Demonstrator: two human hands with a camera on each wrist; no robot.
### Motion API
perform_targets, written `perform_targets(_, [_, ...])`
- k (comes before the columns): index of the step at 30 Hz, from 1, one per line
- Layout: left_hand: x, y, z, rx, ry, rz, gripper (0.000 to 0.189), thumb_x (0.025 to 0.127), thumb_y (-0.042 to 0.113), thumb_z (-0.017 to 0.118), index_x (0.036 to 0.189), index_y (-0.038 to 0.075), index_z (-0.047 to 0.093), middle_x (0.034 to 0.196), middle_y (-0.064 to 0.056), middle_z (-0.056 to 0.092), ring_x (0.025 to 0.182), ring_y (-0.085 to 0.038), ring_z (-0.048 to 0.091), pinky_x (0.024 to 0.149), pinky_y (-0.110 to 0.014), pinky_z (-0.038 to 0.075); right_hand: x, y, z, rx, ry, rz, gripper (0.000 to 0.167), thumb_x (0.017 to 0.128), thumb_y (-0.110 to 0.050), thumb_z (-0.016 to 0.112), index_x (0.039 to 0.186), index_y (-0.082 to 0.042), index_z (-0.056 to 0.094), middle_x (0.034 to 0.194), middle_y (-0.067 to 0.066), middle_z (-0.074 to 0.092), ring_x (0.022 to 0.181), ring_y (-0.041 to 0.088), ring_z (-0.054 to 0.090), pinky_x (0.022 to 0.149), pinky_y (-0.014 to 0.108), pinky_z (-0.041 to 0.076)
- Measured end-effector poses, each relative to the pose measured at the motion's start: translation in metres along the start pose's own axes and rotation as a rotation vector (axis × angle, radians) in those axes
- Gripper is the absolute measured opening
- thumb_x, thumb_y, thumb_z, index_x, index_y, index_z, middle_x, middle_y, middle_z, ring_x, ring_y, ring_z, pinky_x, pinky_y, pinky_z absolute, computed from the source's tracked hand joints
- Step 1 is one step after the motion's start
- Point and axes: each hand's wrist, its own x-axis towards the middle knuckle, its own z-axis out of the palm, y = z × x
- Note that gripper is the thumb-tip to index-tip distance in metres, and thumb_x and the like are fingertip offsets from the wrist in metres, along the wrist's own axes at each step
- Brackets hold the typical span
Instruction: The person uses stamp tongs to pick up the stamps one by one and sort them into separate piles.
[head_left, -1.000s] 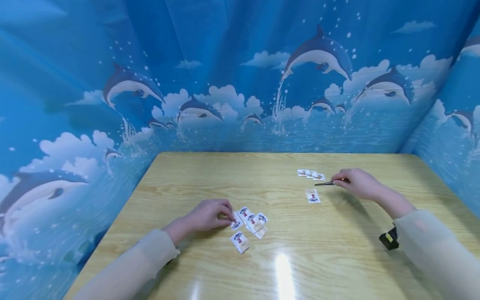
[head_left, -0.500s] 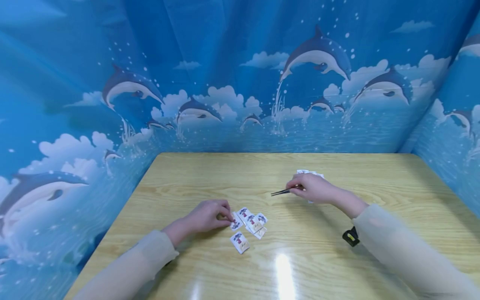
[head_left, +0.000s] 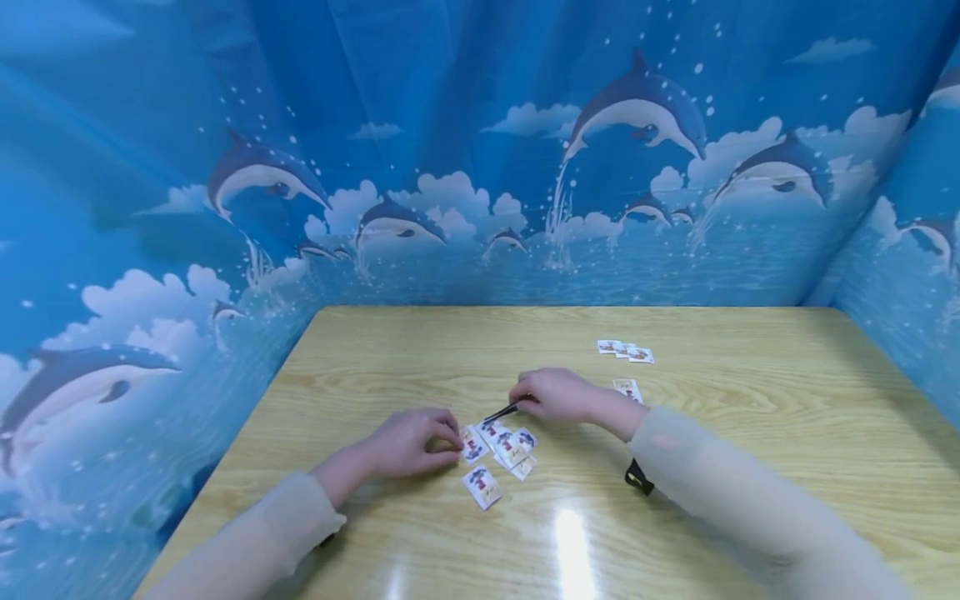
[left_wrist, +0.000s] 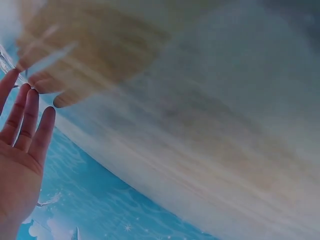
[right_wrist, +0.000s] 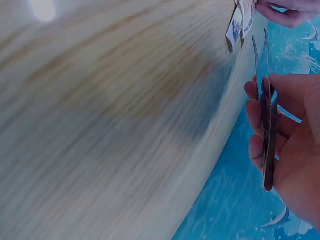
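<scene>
Between thumb and fingers my right hand point(head_left: 555, 393) holds a pair of tweezers point(right_wrist: 268, 125). Their two tips stand apart in the right wrist view. In the head view the tips are over the top edge of a pile of small printed cards point(head_left: 510, 450), though contact cannot be told. Beside the pile's left side is my left hand point(head_left: 412, 442), fingertips at the edge of the leftmost card point(head_left: 472, 443). Its fingers look nearly straight in the left wrist view, with nothing held. Just below the pile lies a single card point(head_left: 482, 487).
Farther back on the wooden table point(head_left: 420, 350), a short row of overlapping cards point(head_left: 626, 351) lies to the right. Below that row another card point(head_left: 627, 389) is partly covered by the right arm. A blue dolphin-print curtain point(head_left: 480, 167) stands behind the table.
My right hand has travelled left with the tweezers, from beside the card row to the pile. My left hand has barely moved.
</scene>
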Motion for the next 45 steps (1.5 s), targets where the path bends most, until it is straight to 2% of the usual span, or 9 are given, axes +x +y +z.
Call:
perform_targets(5, [-0.005,0.002,0.001,0.058,0.012,0.019,0.023,0.092,0.034,0.067,0.108,0.02,0.075,0.111,0.006,0.062,0.1,-0.01,0.058,0.088,-0.032,0.05,0.01,-0.006,0.004,-0.02,-0.005,-0.012,0.016,0.095,-0.013,0.061,0.106,-0.009,0.072,0.093,0.0,0.064,0.085,0.016,0.061,0.08,0.034,0.052])
perform_targets(13, [-0.007,0.003,0.002,0.102,0.023,0.036,0.027,0.092,0.036,0.066,0.112,0.02,0.074,0.11,0.006,0.061,0.092,-0.006,0.057,0.081,-0.027,0.051,0.024,-0.006,0.006,-0.024,-0.034,0.014,0.017,0.096,-0.015,0.061,0.108,-0.011,0.072,0.094,0.0,0.064,0.087,0.017,0.061,0.08,0.034,0.051])
perform_targets(23, [-0.008,0.002,0.004,0.096,0.047,0.042,0.024,0.091,0.033,0.068,0.109,0.019,0.075,0.104,0.008,0.061,0.087,-0.004,0.055,0.076,-0.025,0.05,0.028,-0.005,0.001,-0.019,-0.047,-0.041,0.017,0.094,-0.011,0.062,0.108,-0.01,0.073,0.087,-0.002,0.062,0.082,0.016,0.06,0.081,0.034,0.05])
perform_targets(34, [-0.007,0.001,0.006,0.107,0.074,0.069,0.022,0.091,0.03,0.068,0.107,0.018,0.076,0.103,0.007,0.062,0.09,-0.006,0.058,0.079,-0.027,0.051,0.029,-0.011,0.003,0.085,-0.119,0.027,0.017,0.095,-0.012,0.062,0.107,-0.01,0.073,0.09,-0.003,0.065,0.088,0.016,0.062,0.086,0.034,0.05])
perform_targets(45, [-0.004,-0.002,0.006,0.075,0.067,0.065,0.019,0.089,0.029,0.072,0.103,0.017,0.076,0.102,0.008,0.061,0.088,-0.004,0.057,0.079,-0.025,0.051,0.029,-0.012,0.009,0.015,-0.069,0.032,0.015,0.093,-0.011,0.063,0.102,-0.012,0.075,0.086,-0.004,0.063,0.081,0.015,0.06,0.081,0.033,0.05])
